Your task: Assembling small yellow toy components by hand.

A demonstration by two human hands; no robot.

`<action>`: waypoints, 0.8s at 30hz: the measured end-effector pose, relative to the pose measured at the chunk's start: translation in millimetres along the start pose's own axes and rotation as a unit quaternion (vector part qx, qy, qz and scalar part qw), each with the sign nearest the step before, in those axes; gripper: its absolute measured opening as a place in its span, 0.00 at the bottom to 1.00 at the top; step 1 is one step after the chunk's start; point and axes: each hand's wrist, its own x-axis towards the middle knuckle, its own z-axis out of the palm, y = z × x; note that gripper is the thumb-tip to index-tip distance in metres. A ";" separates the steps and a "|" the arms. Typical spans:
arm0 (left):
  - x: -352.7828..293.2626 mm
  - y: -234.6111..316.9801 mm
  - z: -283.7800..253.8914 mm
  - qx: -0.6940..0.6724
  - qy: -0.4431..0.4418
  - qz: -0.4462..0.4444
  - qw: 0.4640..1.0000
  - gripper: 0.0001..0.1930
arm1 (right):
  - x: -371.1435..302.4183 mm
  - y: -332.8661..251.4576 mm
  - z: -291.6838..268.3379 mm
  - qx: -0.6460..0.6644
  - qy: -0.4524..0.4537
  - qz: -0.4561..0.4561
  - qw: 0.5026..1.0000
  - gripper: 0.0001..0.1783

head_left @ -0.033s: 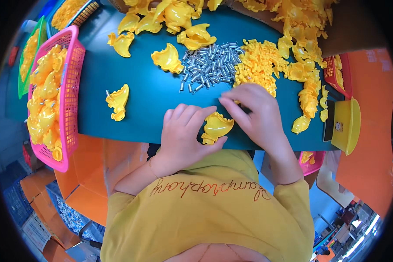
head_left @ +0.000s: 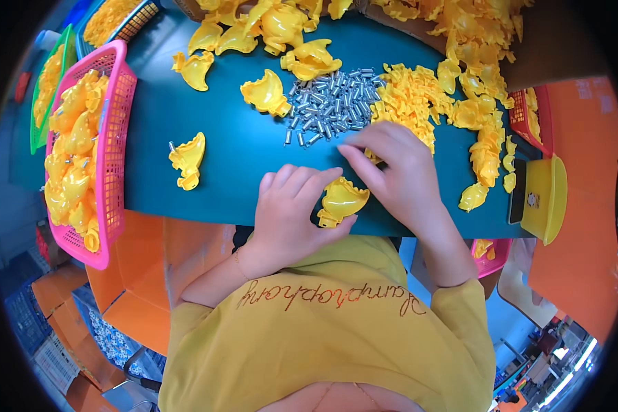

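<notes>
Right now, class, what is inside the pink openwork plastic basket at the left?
Inside the pink openwork plastic basket lie glossy yellow curved plastic pieces, heaped together. Only the upper ones show; whatever lies beneath them is covered and cannot be seen.

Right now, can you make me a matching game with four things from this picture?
1. left hand
2. metal pieces
3. large basket
4. tub

A. pink, heaped with yellow parts
B. thumb and forefinger around a shiny yellow piece
C. yellow, at the table's right edge
D. silvery, beside small yellow pieces

Pairs: 1-B, 2-D, 3-A, 4-C
</notes>
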 end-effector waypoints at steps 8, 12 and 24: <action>-6.5 -1.6 -6.2 -0.028 -0.035 -0.035 0.998 0.34 | 21.1 -3.6 30.0 -0.145 0.009 -0.010 0.989 0.09; -7.2 -2.0 -4.6 -0.050 -0.020 -0.020 0.998 0.34 | 18.4 -6.3 23.0 -0.109 0.019 0.001 0.994 0.06; -1.0 -11.1 -18.0 -0.083 -0.082 -0.012 0.993 0.33 | -30.6 8.9 -20.6 0.048 -0.072 -0.069 0.994 0.14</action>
